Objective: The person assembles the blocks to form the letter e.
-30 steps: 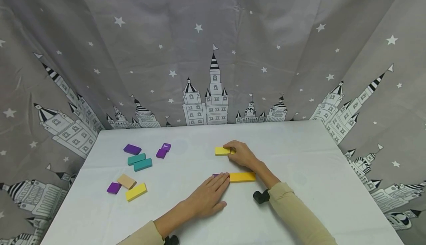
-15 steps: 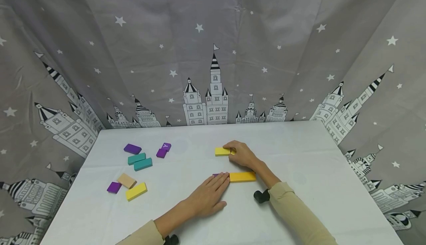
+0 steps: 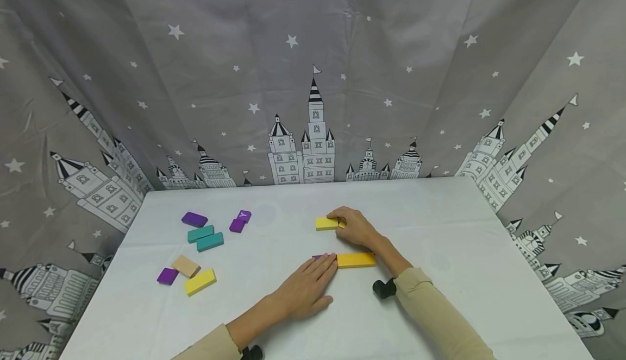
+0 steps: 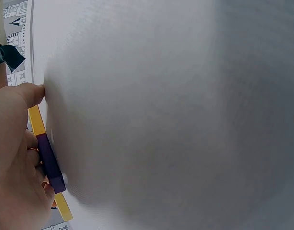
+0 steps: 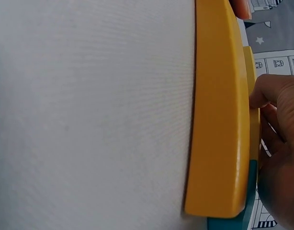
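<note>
My left hand point(image 3: 303, 289) lies flat with straight fingers over a purple block point(image 3: 316, 257), mostly hidden in the head view. The left wrist view shows that purple block point(image 4: 50, 163) beneath the fingers, with the thumb spread away. End to end with it lies an orange-yellow block point(image 3: 356, 260), large in the right wrist view. Farther back, my right hand point(image 3: 358, 227) pinches a yellow block point(image 3: 326, 223) between thumb and fingers, its right end covered. Behind the orange-yellow block point(image 5: 219, 115), a teal block point(image 5: 251, 196) shows in the right wrist view.
On the left of the white table point(image 3: 274, 327) lie two teal blocks point(image 3: 210, 241), a purple block point(image 3: 194, 219), two small purple pieces point(image 3: 237, 225), a tan block point(image 3: 186, 266), another purple piece point(image 3: 168, 276) and a yellow block point(image 3: 200, 282). A grey castle-print curtain point(image 3: 381, 39) hangs behind.
</note>
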Demonstrator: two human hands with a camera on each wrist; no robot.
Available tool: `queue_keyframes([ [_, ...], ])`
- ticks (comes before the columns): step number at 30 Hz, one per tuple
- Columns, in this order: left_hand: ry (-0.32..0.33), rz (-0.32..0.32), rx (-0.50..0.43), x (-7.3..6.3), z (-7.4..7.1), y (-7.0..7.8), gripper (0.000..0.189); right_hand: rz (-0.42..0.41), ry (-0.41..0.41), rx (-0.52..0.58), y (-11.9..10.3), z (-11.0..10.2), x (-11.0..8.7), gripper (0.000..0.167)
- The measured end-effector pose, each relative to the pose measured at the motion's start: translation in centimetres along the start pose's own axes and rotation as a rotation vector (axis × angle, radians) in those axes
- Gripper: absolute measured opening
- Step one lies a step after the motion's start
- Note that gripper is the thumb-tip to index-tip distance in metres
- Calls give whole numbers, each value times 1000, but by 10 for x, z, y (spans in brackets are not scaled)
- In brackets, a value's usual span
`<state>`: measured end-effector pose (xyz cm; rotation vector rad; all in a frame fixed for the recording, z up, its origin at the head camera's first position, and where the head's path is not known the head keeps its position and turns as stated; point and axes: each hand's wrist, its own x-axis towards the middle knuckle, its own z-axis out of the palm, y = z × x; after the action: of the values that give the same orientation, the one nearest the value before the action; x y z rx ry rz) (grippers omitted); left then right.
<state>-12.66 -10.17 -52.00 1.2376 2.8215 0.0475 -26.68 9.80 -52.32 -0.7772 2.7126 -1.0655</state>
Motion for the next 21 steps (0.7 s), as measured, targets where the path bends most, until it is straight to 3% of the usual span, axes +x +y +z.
queue_keyframes([
  [10,10,10,-5,-1,0,0,72,0,-6,-23,0,-1,0,43],
  [16,35,24,-6,-2,-1,-1,72,-74,75,-89,-2,-5,-1,41],
  [21,50,30,1,-2,-1,-1,72,-41,136,-70,-4,-12,-7,37],
])
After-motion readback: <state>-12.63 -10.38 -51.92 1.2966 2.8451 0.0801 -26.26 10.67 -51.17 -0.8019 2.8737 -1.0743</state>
